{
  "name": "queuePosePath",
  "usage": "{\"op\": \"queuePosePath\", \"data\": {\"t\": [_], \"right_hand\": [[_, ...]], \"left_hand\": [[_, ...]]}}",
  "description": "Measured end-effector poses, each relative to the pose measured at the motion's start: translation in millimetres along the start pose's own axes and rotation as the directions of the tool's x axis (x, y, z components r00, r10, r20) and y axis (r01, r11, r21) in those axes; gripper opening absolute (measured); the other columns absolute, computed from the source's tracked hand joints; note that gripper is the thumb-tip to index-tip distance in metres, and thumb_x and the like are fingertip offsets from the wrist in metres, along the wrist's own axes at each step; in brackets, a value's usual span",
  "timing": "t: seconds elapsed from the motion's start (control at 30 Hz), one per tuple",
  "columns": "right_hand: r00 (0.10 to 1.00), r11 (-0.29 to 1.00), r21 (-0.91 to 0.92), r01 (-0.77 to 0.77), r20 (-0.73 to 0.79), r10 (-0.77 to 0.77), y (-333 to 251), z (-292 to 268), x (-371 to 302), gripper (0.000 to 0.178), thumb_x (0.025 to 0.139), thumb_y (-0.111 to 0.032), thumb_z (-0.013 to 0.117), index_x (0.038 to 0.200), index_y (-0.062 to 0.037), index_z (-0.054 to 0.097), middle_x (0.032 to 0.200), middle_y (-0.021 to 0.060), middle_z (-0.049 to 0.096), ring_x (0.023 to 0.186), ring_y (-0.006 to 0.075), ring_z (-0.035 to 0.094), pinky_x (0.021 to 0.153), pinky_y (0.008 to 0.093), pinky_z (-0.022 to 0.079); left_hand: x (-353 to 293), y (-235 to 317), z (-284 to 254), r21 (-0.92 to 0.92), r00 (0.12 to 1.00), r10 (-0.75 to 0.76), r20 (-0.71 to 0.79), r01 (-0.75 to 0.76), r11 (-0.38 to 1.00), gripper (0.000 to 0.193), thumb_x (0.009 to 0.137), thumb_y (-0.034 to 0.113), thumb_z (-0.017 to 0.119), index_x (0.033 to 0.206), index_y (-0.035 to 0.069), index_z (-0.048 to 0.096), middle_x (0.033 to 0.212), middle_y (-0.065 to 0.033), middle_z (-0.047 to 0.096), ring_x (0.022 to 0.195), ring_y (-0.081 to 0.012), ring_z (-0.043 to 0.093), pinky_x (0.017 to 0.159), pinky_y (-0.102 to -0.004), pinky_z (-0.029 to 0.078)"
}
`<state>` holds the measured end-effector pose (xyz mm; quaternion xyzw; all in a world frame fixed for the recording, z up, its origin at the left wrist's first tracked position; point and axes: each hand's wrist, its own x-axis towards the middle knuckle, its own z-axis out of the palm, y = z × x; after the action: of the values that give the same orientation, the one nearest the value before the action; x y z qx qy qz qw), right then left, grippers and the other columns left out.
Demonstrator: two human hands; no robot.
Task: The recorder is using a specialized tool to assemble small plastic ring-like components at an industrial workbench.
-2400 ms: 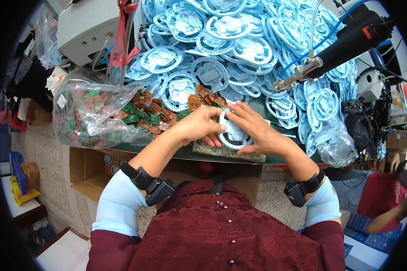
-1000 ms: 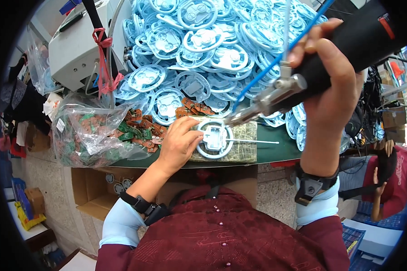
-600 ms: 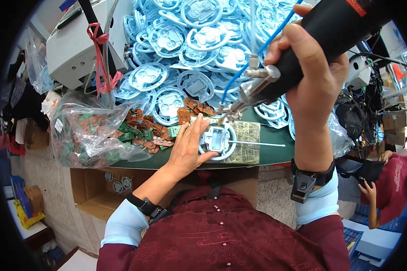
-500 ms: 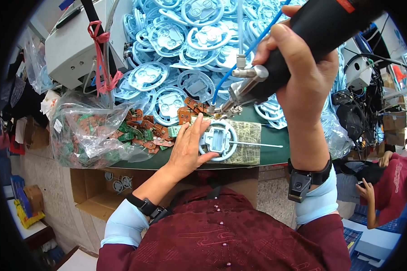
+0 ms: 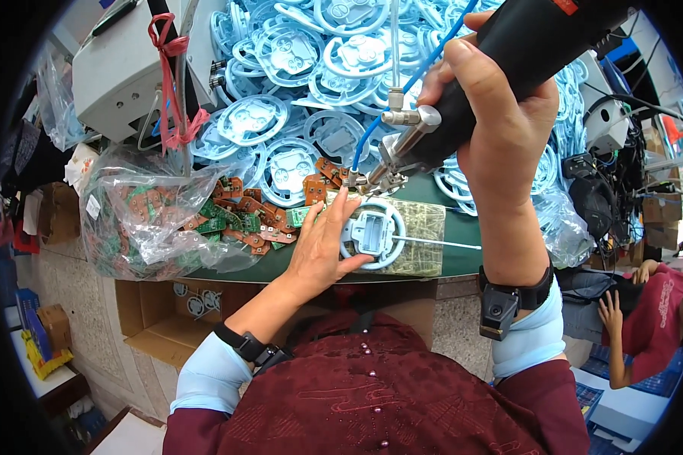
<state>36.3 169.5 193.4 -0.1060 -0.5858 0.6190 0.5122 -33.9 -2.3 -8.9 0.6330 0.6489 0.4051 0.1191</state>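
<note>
A light-blue round plastic part (image 5: 372,233) with a thin stick lies on a clear-taped, greenish block (image 5: 425,241), its rectangular recess facing up. My left hand (image 5: 320,241) steadies its left side, thumb and fingers resting along the ring. My right hand (image 5: 508,114) is wrapped round the thick black body of an electric screwdriver (image 5: 463,110). Its metal nose, fed by a blue hose (image 5: 413,87), points down to just above the ring's far edge, beside my left fingertips. Whether the tip touches the part cannot be made out.
Many light-blue plastic parts (image 5: 284,53) are heaped at the back. Brown and green circuit boards (image 5: 254,220) spill from a clear bag (image 5: 140,216) at left. A grey machine (image 5: 118,83) stands far left. Below the table edge sits a cardboard box (image 5: 167,330). Another person (image 5: 656,318) is at right.
The view has shifted slightly. Both hands keep their holds, and the screwdriver's nose sits slightly farther left relative to the round part. The other person's hand at right has lifted and opened.
</note>
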Motion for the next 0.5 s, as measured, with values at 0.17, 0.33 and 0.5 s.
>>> {"op": "queuePosePath", "data": {"t": [0.17,0.33,0.5], "right_hand": [[0.982,0.971,-0.163,0.176,0.099,-0.162,3,-10,-9,0.026,0.089,-0.002,0.063,0.112,0.0037,0.053,0.075,0.0087,0.061,0.061,0.0171,0.062,0.059,0.0299,0.051],[0.992,0.978,-0.181,0.101,0.097,-0.084,3,-9,-4,0.03,0.088,-0.001,0.065,0.115,0.0033,0.053,0.077,0.0078,0.062,0.062,0.0162,0.063,0.061,0.0297,0.052],[0.989,0.993,-0.083,0.085,0.124,-0.075,-51,3,0,0.026,0.088,-0.003,0.065,0.112,0.0037,0.056,0.074,0.0078,0.063,0.062,0.0151,0.064,0.059,0.0281,0.051]], "left_hand": [[4,3,1,0.002,0.999,0.029,-0.024,-0.029,1.0,0.124,0.064,0.021,0.091,0.153,-0.004,0.009,0.142,-0.0137,0.054,0.128,-0.0345,0.052,0.11,-0.0494,0.031],[2,2,-3,-0.023,0.999,-0.014,-0.033,0.013,1.0,0.125,0.061,0.021,0.092,0.152,-0.007,0.011,0.139,-0.0136,0.056,0.124,-0.0358,0.053,0.108,-0.0462,0.034],[3,3,2,0.031,0.998,-0.026,-0.06,0.028,0.999,0.12,0.062,0.026,0.093,0.151,-0.006,0.019,0.135,-0.0208,0.055,0.122,-0.0395,0.051,0.105,-0.0455,0.038]]}}
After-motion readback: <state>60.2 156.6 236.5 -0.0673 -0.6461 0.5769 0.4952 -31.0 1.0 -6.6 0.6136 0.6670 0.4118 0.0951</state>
